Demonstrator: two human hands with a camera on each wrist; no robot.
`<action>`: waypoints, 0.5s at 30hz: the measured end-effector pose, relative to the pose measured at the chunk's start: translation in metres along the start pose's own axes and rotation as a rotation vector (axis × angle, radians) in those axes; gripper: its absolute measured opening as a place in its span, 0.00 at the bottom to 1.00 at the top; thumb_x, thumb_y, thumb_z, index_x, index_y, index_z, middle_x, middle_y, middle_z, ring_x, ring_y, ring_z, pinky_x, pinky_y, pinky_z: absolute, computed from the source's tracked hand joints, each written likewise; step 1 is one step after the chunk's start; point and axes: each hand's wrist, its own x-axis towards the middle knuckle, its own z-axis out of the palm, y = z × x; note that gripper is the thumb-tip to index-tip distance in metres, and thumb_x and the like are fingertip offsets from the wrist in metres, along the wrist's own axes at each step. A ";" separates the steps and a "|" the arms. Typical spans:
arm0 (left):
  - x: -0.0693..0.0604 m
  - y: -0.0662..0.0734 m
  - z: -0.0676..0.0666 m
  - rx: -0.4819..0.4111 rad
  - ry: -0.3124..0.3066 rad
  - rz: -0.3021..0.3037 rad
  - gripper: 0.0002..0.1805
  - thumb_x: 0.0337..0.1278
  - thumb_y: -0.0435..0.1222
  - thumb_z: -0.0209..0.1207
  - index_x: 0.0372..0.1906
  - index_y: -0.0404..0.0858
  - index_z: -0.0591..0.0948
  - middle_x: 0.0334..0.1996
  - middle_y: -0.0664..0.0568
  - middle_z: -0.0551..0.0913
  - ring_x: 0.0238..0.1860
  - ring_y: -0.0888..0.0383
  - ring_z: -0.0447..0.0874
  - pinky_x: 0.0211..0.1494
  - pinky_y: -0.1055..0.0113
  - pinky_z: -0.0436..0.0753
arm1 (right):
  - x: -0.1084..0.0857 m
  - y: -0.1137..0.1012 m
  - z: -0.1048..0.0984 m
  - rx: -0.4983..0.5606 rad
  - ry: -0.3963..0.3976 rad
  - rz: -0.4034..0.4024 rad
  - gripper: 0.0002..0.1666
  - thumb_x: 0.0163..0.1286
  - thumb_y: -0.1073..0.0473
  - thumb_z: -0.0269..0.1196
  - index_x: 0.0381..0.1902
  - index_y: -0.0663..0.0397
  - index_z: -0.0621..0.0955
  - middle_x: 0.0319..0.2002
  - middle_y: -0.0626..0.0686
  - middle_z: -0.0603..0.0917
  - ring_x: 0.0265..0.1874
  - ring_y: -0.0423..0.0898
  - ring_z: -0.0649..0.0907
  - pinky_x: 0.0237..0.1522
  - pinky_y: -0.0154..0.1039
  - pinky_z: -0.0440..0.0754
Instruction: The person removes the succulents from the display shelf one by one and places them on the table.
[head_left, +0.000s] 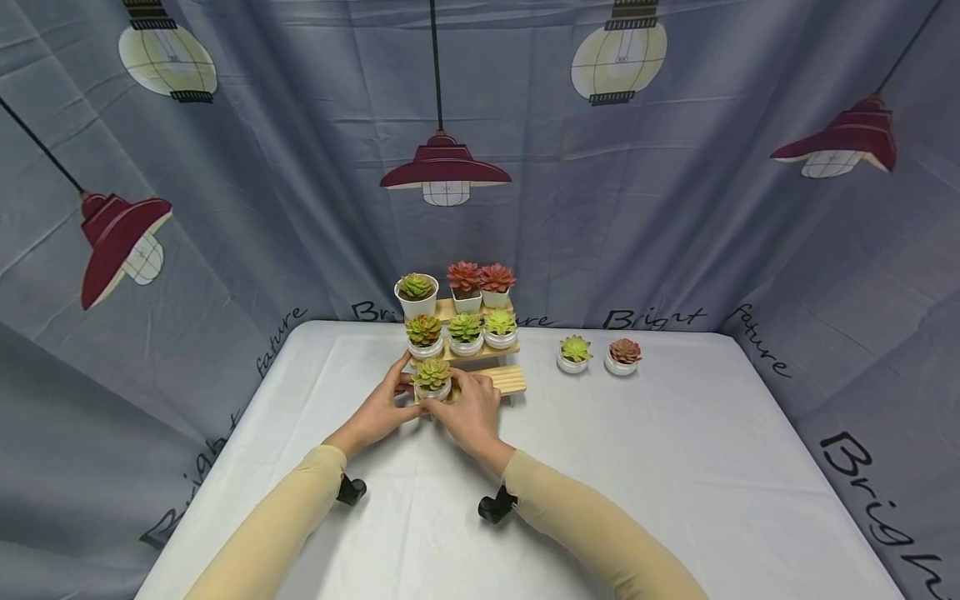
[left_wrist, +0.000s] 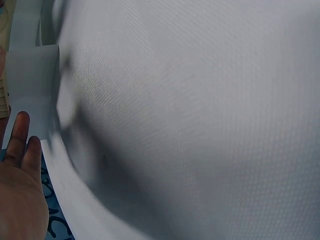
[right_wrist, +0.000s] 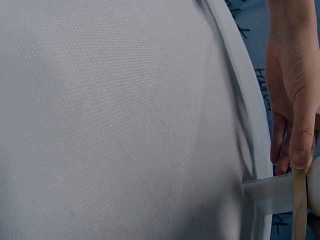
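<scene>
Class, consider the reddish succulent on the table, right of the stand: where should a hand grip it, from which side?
Probably best by its white pot, on the round sides below the leaves, with the right hand coming from the front right. The pot stands upright, nothing stands on its right, and a green succulent is close on its left.

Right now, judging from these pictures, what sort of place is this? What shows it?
Probably an indoor, curtained-off demonstration space: a lamp-print curtain hangs behind a white-covered table, which bears a tiered wooden stand of potted succulents.
</scene>
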 end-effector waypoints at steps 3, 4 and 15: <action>0.000 0.001 0.000 0.002 -0.004 -0.023 0.61 0.59 0.44 0.73 0.84 0.51 0.41 0.62 0.45 0.77 0.63 0.45 0.75 0.71 0.40 0.67 | -0.002 0.000 -0.003 0.038 0.004 0.012 0.48 0.53 0.32 0.76 0.67 0.49 0.80 0.56 0.50 0.84 0.57 0.53 0.73 0.60 0.53 0.67; 0.000 0.002 0.000 -0.001 -0.004 -0.034 0.62 0.58 0.46 0.74 0.84 0.52 0.41 0.62 0.46 0.77 0.64 0.45 0.75 0.71 0.41 0.67 | -0.003 0.000 -0.005 0.052 0.000 0.019 0.48 0.53 0.33 0.77 0.67 0.49 0.80 0.56 0.50 0.84 0.58 0.53 0.72 0.60 0.53 0.67; 0.000 0.002 0.000 0.021 0.002 0.005 0.62 0.58 0.37 0.74 0.84 0.50 0.41 0.64 0.44 0.77 0.62 0.45 0.75 0.71 0.42 0.67 | -0.011 0.006 -0.037 0.136 -0.025 0.020 0.46 0.55 0.36 0.77 0.68 0.49 0.79 0.57 0.52 0.81 0.60 0.52 0.72 0.57 0.54 0.74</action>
